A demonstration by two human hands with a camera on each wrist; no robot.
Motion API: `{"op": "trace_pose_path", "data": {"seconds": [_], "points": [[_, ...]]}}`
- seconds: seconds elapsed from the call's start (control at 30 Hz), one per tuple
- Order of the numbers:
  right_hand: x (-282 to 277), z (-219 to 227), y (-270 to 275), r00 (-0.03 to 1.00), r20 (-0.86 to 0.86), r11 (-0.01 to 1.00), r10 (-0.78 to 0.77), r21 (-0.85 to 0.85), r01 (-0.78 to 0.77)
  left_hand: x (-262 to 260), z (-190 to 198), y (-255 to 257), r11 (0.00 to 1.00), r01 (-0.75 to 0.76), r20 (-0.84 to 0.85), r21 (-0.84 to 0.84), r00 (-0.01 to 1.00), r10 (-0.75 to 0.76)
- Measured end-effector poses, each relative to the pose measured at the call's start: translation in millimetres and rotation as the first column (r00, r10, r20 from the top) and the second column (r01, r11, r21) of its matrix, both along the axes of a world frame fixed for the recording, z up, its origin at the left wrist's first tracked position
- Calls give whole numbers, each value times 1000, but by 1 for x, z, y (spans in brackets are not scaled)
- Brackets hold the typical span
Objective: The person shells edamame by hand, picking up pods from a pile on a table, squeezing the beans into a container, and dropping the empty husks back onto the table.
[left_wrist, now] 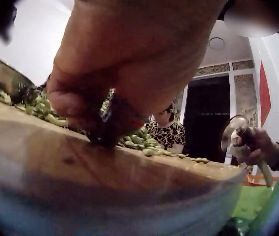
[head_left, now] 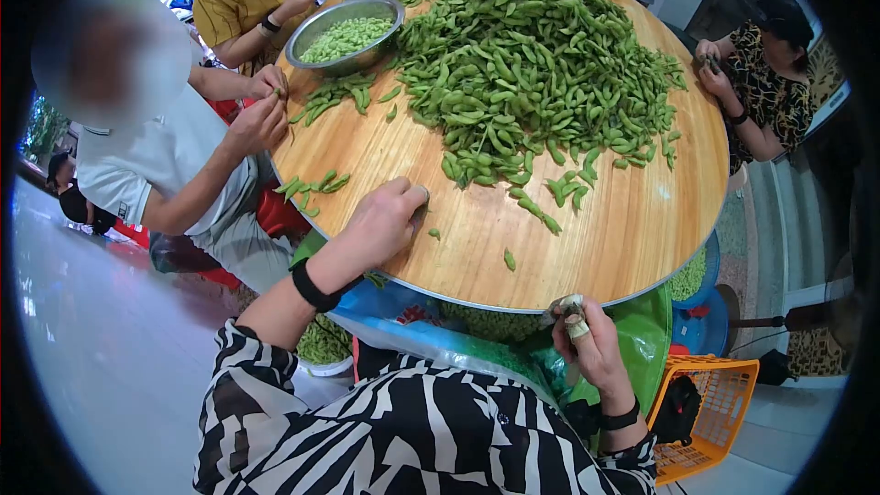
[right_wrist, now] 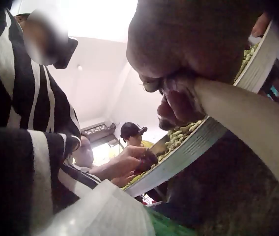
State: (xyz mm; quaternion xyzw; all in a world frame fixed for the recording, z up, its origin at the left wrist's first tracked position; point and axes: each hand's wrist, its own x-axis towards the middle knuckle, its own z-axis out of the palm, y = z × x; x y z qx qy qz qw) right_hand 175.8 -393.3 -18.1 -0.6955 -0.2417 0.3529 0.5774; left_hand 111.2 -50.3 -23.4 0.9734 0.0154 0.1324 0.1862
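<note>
The left hand (head_left: pixel 380 220) is at the near left of the round wooden table (head_left: pixel 394 151), its bent fingers low over the wood. In the left wrist view the left hand (left_wrist: pixel 129 64) has its fingertips bunched in dark shadow at the tabletop; whatever lies between them is hidden. Just off the near edge is the right hand (head_left: pixel 596 348), fingers bent, with pale wrapping around the thumb and a fingertip. Whether it grips anything cannot be made out. A large heap of green pods (head_left: pixel 532 64) covers the table's far middle; a single pod (head_left: pixel 510 259) lies between the hands.
A metal bowl (head_left: pixel 345 34) of shelled beans stands at the far left. Several people sit around the table. Below the near edge are a green bag (head_left: pixel 642 335) and more beans; an orange crate (head_left: pixel 710 412) is at the lower right, a blue basin (head_left: pixel 701 325) behind it.
</note>
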Motion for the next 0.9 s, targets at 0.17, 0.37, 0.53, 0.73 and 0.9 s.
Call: {"op": "trace_pose_path", "data": {"seconds": [0.17,0.37,0.53,0.73,0.9], "points": [[0,-4,1,999,-18,998,-49,25,49,1,7,-1,996,-86,-194,7,977,86],[2,-8,2,996,15,994,-91,68,90,-5,4,11,989,-121,-115,-86,987,111],[2,-2,4,994,-82,991,-67,112,76,-2,-2,6,973,-207,-50,-99,978,203],[2,9,21,994,-109,987,-6,157,24,8,24,-58,481,-105,-113,-871,993,11],[-1,10,31,990,-139,980,29,199,-1,13,16,-98,140,-27,-47,-990,989,-141]]}}
